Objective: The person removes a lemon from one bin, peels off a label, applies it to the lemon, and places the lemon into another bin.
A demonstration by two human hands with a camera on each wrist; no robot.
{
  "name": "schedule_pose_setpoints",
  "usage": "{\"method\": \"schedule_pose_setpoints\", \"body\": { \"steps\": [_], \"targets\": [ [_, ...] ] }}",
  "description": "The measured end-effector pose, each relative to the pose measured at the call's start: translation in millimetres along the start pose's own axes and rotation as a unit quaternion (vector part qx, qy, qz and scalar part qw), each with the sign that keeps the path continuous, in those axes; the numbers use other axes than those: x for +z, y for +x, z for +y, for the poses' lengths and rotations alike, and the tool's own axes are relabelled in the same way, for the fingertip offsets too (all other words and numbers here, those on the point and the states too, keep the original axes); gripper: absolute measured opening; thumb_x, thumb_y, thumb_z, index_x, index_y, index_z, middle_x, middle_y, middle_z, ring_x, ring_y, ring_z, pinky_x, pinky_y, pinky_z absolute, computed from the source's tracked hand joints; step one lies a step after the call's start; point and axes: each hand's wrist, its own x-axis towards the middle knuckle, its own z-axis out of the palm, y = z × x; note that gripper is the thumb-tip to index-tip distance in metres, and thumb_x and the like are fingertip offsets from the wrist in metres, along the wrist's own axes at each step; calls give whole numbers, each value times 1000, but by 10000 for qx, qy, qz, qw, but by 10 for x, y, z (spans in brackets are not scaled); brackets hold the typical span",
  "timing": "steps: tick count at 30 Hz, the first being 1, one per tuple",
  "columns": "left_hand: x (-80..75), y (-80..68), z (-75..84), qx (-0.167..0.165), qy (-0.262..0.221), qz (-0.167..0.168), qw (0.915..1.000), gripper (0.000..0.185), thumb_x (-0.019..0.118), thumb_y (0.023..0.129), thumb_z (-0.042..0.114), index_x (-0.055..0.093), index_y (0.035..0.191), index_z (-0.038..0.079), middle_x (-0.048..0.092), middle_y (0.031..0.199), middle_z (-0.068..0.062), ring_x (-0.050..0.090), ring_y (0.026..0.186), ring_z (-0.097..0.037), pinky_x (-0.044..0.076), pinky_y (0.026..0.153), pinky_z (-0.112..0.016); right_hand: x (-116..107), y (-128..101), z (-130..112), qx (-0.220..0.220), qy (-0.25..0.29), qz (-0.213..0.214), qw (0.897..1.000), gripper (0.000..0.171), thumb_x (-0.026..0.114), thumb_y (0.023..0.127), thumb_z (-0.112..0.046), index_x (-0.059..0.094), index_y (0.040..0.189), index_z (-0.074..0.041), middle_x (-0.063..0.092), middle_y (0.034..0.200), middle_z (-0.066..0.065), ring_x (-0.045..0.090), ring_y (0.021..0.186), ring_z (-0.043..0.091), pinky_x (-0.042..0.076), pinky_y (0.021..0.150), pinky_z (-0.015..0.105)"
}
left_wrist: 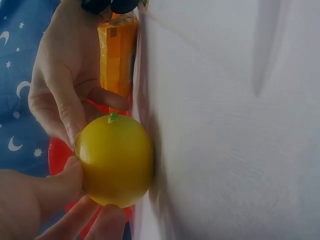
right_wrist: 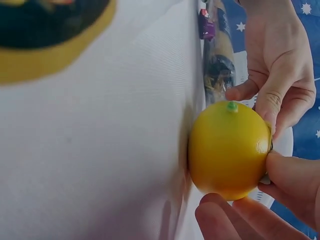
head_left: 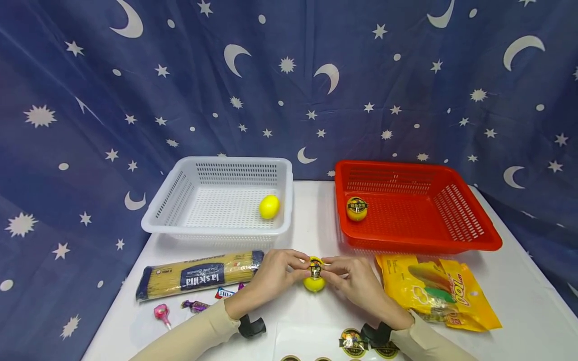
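**A:** Name the field, largest item first.

**B:** A white counter (head_left: 519, 301) in front of a starred blue curtain (head_left: 90, 100). On it, a red basket (head_left: 469, 235) holding one labelled yellow ball (head_left: 356, 208), and a white basket (head_left: 171, 210) holding a plain yellow ball (head_left: 269, 206). Nearer me lie a yellow snack bag (head_left: 440, 293), a spaghetti packet (head_left: 198, 275), a sticker sheet (head_left: 311, 343), a lollipop (head_left: 161, 313) and small wrapped sweets (head_left: 194, 305).

**A:** And the object in hand?

**B:** A small yellow lemon-like ball (head_left: 314, 282) resting on the counter between the baskets and me. My left hand (head_left: 275, 276) and right hand (head_left: 356, 281) both close on it, fingertips pinching a dark round sticker (head_left: 315, 268) against its upper face.

**A:** How does it handle?

**B:** I judge it light, rigid and smooth, so likely to roll or slip under pressure. It is best gripped around its sides with thumb and fingers opposed, keeping its underside against the counter. The sticker looks thin and pliable, so it is best held by the edges.
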Motion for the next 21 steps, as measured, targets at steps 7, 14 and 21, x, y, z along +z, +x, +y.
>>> {"method": "schedule_pose_setpoints", "body": {
  "steps": [7,14,21],
  "targets": [
    [2,-14,-14,-142,-52,-107,9998,19,83,85,21,82,102,12,80,110,2,76,101,-17,57,77,-22,-7,26,-5,489,766,-534,9944,7,80,89,-14,76,94,-13,76,114,15,79,84,21,58,63,16],
    [-35,-14,8,-207,1,-108,9997,18,84,84,21,83,99,12,80,108,2,76,92,-13,56,75,-23,-32,93,-55,929,904,-1253,9836,50,83,86,-36,63,125,-13,69,127,12,75,100,25,61,72,27],
    [-68,-4,59,-143,184,-46,9997,18,85,82,22,83,98,14,81,104,-1,74,75,-9,52,66,-16,60,144,-73,278,-243,-1298,9908,71,93,73,-37,65,133,-12,65,90,-10,54,71,5,42,66,20]
  ]
}}
